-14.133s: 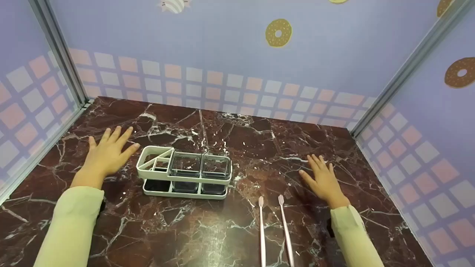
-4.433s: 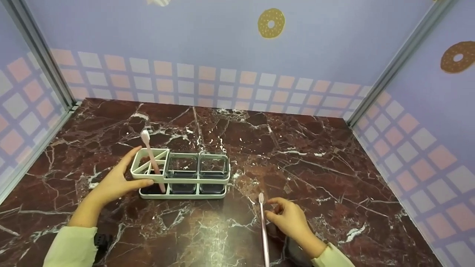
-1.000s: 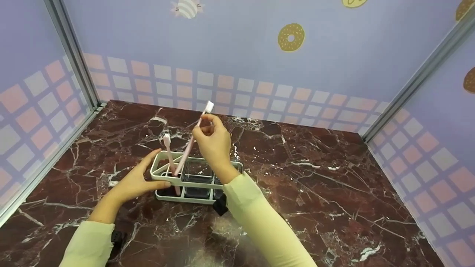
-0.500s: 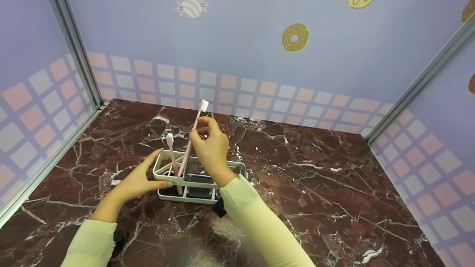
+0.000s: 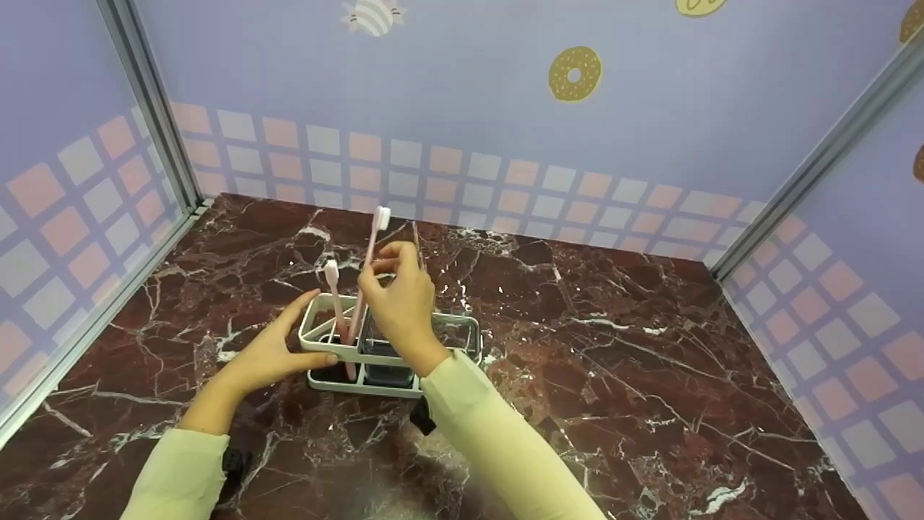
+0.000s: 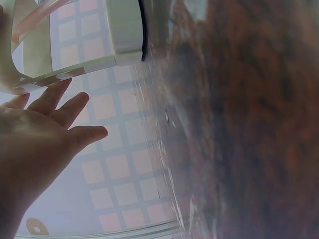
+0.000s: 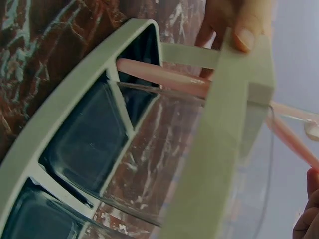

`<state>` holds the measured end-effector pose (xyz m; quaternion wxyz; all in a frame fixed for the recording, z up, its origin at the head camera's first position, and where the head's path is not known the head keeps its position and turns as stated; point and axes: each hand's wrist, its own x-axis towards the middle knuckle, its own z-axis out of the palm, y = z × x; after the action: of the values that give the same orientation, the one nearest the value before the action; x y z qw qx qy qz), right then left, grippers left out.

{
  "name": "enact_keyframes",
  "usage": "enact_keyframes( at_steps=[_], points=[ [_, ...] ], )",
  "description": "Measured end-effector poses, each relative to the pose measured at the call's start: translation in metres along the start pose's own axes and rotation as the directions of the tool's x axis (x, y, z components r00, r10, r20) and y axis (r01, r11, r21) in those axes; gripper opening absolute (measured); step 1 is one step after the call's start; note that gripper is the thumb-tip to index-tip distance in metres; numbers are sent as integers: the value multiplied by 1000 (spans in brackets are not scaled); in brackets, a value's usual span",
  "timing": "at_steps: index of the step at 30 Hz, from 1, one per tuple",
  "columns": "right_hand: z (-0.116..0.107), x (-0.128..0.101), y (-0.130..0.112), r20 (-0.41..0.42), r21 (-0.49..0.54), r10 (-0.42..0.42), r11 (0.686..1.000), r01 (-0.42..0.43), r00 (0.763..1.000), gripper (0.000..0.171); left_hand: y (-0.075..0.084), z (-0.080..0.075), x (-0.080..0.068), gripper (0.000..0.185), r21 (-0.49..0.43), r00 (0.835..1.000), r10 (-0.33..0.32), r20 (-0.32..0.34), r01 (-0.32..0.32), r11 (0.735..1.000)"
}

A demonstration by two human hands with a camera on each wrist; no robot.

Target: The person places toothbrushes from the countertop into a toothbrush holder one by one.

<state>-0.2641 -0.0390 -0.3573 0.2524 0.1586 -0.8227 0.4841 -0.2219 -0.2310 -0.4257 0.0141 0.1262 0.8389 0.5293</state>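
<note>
Marble counter (image 5: 613, 375). White rack (image 5: 462, 328) at centre, toward 9 o'clock. Left hand (image 5: 271, 354), fingers straight and spread, braces the rack's 9 o'clock end. Right hand (image 5: 397, 300) pinches the second toothbrush (image 5: 367, 263), bristles up, its handle entering the end slot. First toothbrush (image 5: 334, 300) stands in that same end section. Judged: one brush stowed, second partly in; seating and letting go remain.

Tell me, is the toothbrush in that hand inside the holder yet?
Yes, partly. The toothbrush leans tilted, its lower end down inside the holder's left slot, while the right hand pinches its upper handle.
</note>
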Motion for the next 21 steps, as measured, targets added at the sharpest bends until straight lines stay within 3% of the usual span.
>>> enact_keyframes(
  at_steps=[13,21],
  points=[
    [9,-20,3,143,-65,14,998,-5,990,28,-1,0,-1,102,-5,1000,1,4,-1,1000],
    [8,-24,5,235,-103,75,993,-52,969,29,-3,1,0,101,-12,1000,-8,11,8,1000]
  ],
)
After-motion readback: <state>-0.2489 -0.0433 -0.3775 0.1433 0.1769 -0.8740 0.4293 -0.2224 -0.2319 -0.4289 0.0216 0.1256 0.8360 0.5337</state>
